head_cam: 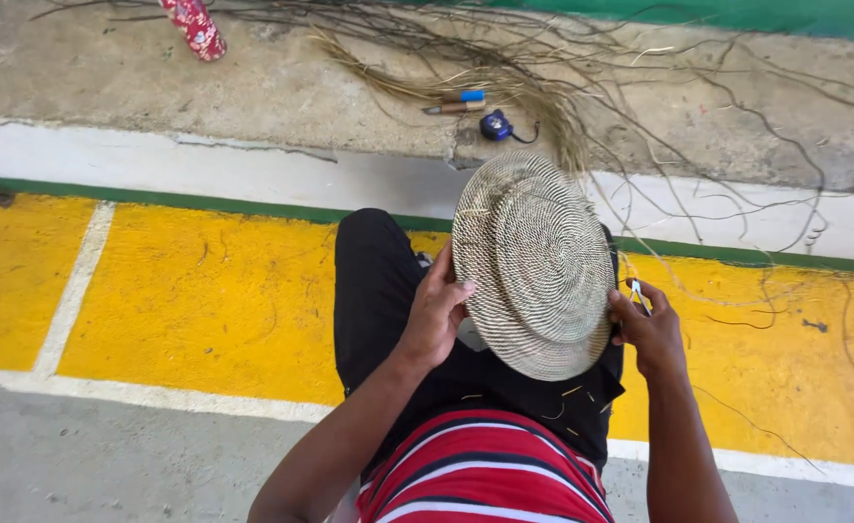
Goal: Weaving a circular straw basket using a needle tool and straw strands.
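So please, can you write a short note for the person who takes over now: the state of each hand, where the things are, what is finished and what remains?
Left hand: grips the left edge of the round woven basket disc, held upright over the lap.
Right hand: at the disc's right edge, pinching a small tool or strand; which one is unclear.
Loose fibres and small tools lie on the concrete ahead.
Done: coiled centre and flared rim.
Left: work at the right edge, apparently.
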